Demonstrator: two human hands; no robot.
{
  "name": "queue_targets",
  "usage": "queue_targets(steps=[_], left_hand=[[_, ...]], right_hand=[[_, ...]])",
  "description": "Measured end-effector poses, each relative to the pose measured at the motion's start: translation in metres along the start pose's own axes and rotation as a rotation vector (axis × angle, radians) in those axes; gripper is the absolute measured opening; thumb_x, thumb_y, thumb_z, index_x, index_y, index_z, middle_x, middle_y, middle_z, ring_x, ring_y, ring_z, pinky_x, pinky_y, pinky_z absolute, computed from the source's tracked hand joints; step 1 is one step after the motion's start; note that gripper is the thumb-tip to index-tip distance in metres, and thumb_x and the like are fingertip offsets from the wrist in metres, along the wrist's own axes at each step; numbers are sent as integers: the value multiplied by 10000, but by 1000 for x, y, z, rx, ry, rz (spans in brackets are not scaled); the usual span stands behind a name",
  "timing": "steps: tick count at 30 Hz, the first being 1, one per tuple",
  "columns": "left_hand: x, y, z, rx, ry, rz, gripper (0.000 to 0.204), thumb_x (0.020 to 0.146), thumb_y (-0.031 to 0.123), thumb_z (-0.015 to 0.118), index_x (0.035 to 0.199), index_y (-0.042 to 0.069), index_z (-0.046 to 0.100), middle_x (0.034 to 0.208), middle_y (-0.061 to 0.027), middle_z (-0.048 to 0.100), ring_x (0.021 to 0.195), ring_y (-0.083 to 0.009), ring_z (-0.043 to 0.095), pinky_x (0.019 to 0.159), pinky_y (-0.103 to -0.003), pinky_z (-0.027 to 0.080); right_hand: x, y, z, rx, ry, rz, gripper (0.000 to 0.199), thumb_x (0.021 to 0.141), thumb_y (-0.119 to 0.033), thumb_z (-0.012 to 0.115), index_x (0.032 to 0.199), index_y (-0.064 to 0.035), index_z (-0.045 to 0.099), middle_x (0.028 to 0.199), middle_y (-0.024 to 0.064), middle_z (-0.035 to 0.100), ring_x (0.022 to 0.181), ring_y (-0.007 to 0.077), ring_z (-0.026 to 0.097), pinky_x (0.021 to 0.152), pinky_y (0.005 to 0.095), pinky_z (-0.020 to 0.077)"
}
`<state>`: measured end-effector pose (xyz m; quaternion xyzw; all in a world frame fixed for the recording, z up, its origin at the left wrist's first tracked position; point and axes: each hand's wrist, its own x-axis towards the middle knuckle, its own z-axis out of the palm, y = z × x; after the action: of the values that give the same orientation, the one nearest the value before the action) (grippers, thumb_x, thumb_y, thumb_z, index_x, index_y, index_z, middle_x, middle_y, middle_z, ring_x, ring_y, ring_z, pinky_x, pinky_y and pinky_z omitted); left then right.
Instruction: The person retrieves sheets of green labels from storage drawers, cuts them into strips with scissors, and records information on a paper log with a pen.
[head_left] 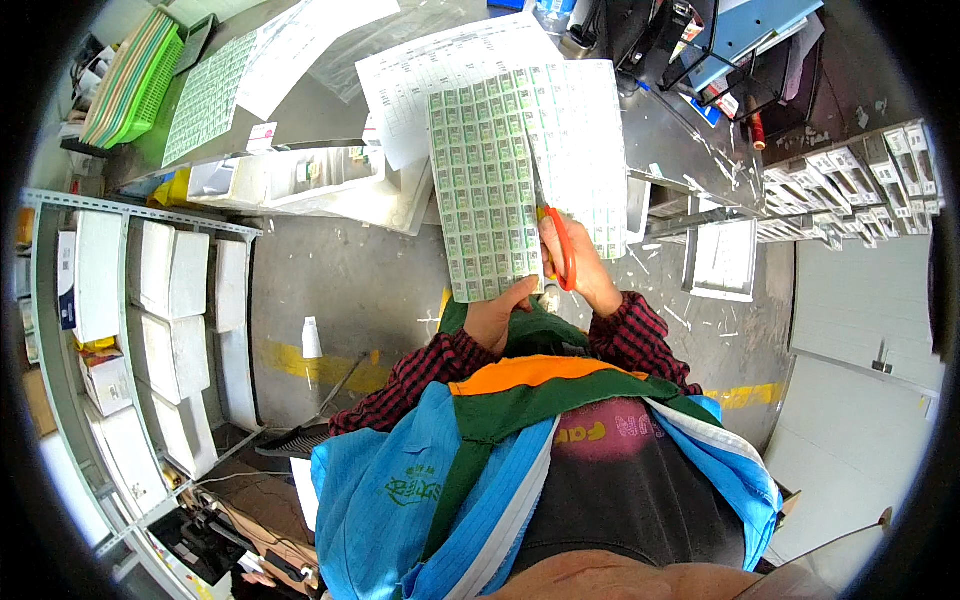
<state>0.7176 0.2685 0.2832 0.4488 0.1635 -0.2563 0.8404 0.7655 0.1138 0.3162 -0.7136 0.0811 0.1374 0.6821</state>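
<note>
My left hand [500,316] pinches the lower edge of a label sheet [482,190], printed with rows of small green-edged labels. The sheet is raised in front of me, its far part over the desk. My right hand [585,268] is closed around scissors [567,252] with red-orange handles. Their blades point away from me, along a lengthwise slit near the sheet's right side. How far apart the blades are is hard to make out. White printed paper [400,80] lies behind the sheet on the desk.
A metal desk [330,125] spans the far side, with green baskets [150,95] at left and a black file rack [745,75] at right. White bins [170,270] fill the left shelving. Paper scraps [678,318] litter the floor; an open drawer [722,292] juts out at right.
</note>
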Motion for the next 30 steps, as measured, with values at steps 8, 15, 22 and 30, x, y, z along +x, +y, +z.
queue_targets(steps=[8, 15, 22, 30], left_hand=[[-1, 2, 2, 87, 39, 47, 217, 794, 91, 724, 973, 64, 604, 833, -16, 582, 710, -122, 546, 644, -282, 458], [4, 12, -17, 59, 16, 211, 364, 807, 15, 683, 1146, 36, 552, 1024, -58, 614, 897, -162, 596, 764, -292, 496], [18, 36, -18, -151, 6, 341, 417, 871, -1, 620, 1263, 86, 511, 1195, -64, 589, 1059, -194, 585, 817, -325, 491], [24, 104, -35, 110, -79, 568, 425, 857, -40, 588, 1263, 77, 539, 1206, -73, 600, 1088, -200, 583, 894, -340, 479]], right_hand=[[6, 8, -10, 117, -34, -102, 268, 968, -286, 538, 821, -62, 551, 518, -53, 452, 411, 43, 419, 391, 198, 336], [-7, -10, -32, 39, -33, -46, 252, 958, -286, 553, 913, -39, 564, 539, -57, 428, 414, 33, 397, 399, 189, 323], [-8, -22, -47, 11, -142, -104, 238, 951, -248, 541, 983, -13, 566, 580, -45, 458, 448, 36, 422, 437, 194, 354], [-14, -54, -66, -228, -218, -262, 407, 894, -392, 474, 976, 2, 539, 619, 3, 483, 530, 91, 493, 493, 245, 414]])
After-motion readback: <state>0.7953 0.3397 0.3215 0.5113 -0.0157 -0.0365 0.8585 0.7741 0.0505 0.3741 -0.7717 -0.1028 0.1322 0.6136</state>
